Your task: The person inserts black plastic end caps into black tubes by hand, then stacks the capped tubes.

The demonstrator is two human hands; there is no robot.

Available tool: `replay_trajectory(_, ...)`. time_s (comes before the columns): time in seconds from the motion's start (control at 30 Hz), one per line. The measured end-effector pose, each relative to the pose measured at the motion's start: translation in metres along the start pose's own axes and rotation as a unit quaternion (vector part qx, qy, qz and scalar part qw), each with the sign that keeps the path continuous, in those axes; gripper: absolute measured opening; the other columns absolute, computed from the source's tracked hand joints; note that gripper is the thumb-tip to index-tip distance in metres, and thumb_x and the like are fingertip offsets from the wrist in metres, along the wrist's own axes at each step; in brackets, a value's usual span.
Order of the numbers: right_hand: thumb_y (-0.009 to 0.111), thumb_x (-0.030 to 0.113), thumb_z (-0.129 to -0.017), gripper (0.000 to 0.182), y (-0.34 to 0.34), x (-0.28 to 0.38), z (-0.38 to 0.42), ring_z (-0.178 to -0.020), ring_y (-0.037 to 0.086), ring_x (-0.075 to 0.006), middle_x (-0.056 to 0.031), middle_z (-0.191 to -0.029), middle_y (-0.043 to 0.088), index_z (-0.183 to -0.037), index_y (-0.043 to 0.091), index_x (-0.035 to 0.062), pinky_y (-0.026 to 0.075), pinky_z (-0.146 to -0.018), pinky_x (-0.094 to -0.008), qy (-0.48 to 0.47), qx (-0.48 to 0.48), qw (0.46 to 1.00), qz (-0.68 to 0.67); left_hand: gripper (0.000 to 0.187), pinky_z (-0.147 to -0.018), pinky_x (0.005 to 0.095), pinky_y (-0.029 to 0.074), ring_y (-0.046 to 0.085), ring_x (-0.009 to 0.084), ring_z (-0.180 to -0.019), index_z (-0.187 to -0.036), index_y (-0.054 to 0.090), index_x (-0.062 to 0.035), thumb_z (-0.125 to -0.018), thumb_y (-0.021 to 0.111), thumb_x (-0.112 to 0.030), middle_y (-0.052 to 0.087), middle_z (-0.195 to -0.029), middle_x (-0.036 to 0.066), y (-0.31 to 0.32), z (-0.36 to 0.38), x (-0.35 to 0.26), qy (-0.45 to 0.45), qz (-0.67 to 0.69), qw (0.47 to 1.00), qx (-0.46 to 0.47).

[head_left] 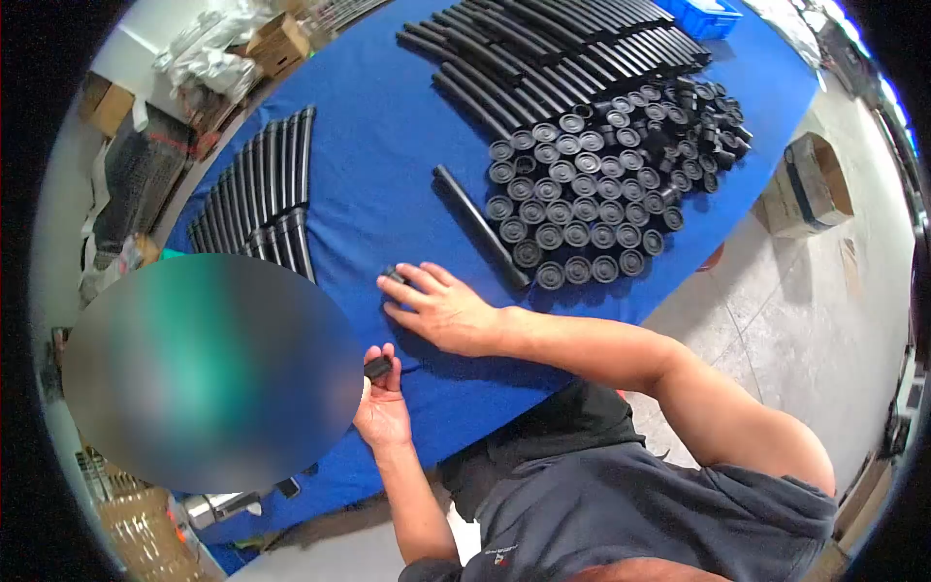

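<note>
My left hand (385,412) has its fingers closed on a small black plastic part (377,368), held over the near side of the blue-covered table. Just beyond it, my right hand (441,310) reaches over the cloth, palm down. Its fingertips close around another small dark part (393,274), mostly hidden by the fingers. To the right of that hand, a single black tube (480,226) lies alone on the blue cloth (373,175).
Rows of black round caps (577,209) stand on the right, with long black tubes (562,58) behind them. More black tubes (267,170) lie at left. A blue bin (703,17) sits at the far edge. A blurred oval covers the left front. A cardboard box (805,189) stands on the floor.
</note>
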State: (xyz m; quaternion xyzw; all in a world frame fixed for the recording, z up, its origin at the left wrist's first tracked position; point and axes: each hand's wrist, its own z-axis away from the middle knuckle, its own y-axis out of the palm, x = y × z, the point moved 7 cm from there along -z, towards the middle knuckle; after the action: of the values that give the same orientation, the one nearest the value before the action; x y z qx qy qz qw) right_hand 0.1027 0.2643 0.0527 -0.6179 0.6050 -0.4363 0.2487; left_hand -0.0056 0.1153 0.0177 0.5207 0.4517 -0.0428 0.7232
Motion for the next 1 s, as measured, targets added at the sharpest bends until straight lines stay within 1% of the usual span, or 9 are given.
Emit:
replay_trajectory(0.1, 0.058, 0.018, -0.087, 0.047, -0.012, -0.013, -0.003, -0.124, 0.054, -0.0335, -0.0171, -0.141, 0.051, -0.132, 0.06, 0.0048, 0.047, -0.099, -0.044, 0.06, -0.033, 0.998, -0.005, 0.033, -0.102, 0.0498, 0.057, 0.062, 0.041, -0.122, -0.129, 0.053, -0.0086, -0.097, 0.061, -0.008, 0.066, -0.126, 0.024, -0.005, -0.005, 0.007, 0.002, 0.012, 1.0, 0.001)
replay_trajectory(0.3, 0.056, 0.016, -0.086, 0.048, -0.008, -0.018, -0.006, -0.105, 0.058, -0.0296, -0.0159, -0.116, 0.058, -0.129, 0.058, -0.0046, 0.048, -0.09, -0.0411, 0.102, -0.055, 0.993, -0.01, 0.034, -0.102, 0.0495, 0.057, 0.06, 0.0396, -0.124, -0.132, 0.052, -0.008, -0.099, 0.059, -0.011, 0.064, -0.128, 0.024, -0.009, -0.004, 0.008, 0.004, 0.006, 1.0, -0.001)
replay_trajectory(0.37, 0.055, 0.015, -0.087, 0.045, -0.019, -0.018, -0.006, -0.098, 0.059, -0.0313, -0.0157, -0.108, 0.058, -0.127, 0.058, -0.0054, 0.048, -0.087, -0.0436, 0.07, -0.117, 0.991, 0.005, 0.036, -0.104, 0.0501, 0.054, 0.059, 0.0397, -0.125, -0.134, 0.052, -0.0087, -0.099, 0.06, -0.012, 0.063, -0.13, 0.024, -0.007, -0.005, 0.011, -0.001, -0.001, 1.0, -0.006)
replay_trajectory(0.47, 0.056, 0.014, -0.088, 0.042, -0.01, -0.027, -0.008, -0.113, 0.059, -0.037, -0.0219, -0.126, 0.058, -0.126, 0.059, -0.0031, 0.047, -0.099, -0.0472, 0.083, -0.099, 0.99, -0.049, 0.041, -0.11, 0.0516, 0.048, 0.058, 0.0411, -0.127, -0.136, 0.051, -0.0103, -0.097, 0.062, -0.012, 0.063, -0.13, 0.024, -0.008, -0.002, 0.01, -0.009, -0.019, 0.999, -0.036)
replay_trajectory(0.57, 0.058, 0.011, -0.088, 0.039, 0.007, -0.025, -0.007, -0.125, 0.056, -0.0391, -0.0226, -0.141, 0.054, -0.125, 0.059, -0.0005, 0.044, -0.107, -0.0463, 0.05, -0.056, 0.996, -0.047, 0.036, -0.101, 0.0518, 0.056, 0.064, 0.0425, -0.118, -0.131, 0.051, -0.0062, -0.096, 0.059, -0.005, 0.066, -0.122, 0.026, 0.003, -0.002, 0.009, -0.003, 0.019, 0.999, -0.043)
replay_trajectory(0.7, 0.063, 0.006, -0.084, 0.041, -0.009, -0.018, -0.014, -0.114, 0.059, -0.0364, -0.0165, -0.129, 0.059, -0.125, 0.058, 0.0026, 0.047, -0.101, -0.045, 0.028, -0.033, 0.995, -0.093, 0.031, -0.098, 0.0492, 0.059, 0.064, 0.0427, -0.117, -0.127, 0.053, -0.0053, -0.097, 0.06, -0.006, 0.066, -0.121, 0.026, 0.005, -0.004, 0.008, 0.006, 0.021, 0.999, -0.024)
replay_trajectory(0.87, 0.073, 0.005, -0.08, 0.045, -0.01, -0.031, -0.009, -0.108, 0.058, -0.0352, -0.0179, -0.113, 0.059, -0.122, 0.059, 0.0015, 0.048, -0.096, -0.0456, 0.144, -0.008, 0.974, -0.173, 0.031, -0.098, 0.0493, 0.059, 0.065, 0.0426, -0.116, -0.126, 0.054, -0.0056, -0.096, 0.061, -0.006, 0.067, -0.12, 0.026, 0.003, -0.007, 0.009, 0.007, 0.029, 0.999, -0.024)
replay_trajectory(0.97, 0.077, 0.008, -0.078, 0.046, -0.017, -0.028, -0.012, -0.109, 0.058, -0.0363, -0.0194, -0.113, 0.058, -0.122, 0.06, 0.0029, 0.049, -0.095, -0.0444, 0.128, 0.02, 0.985, -0.112, 0.029, -0.098, 0.0484, 0.059, 0.066, 0.0421, -0.115, -0.125, 0.055, -0.006, -0.096, 0.062, -0.007, 0.067, -0.12, 0.026, 0.004, -0.006, 0.007, 0.009, 0.02, 0.999, -0.025)
replay_trajectory(1.0, 0.077, 0.008, -0.079, 0.044, -0.022, -0.025, -0.013, -0.104, 0.06, -0.0377, -0.0186, -0.108, 0.059, -0.12, 0.062, 0.0042, 0.051, -0.091, -0.0441, 0.103, -0.017, 0.988, -0.11, 0.029, -0.097, 0.048, 0.059, 0.066, 0.042, -0.115, -0.124, 0.055, -0.0059, -0.096, 0.062, -0.007, 0.067, -0.12, 0.026, 0.005, -0.006, 0.007, 0.011, 0.017, 0.999, -0.028)
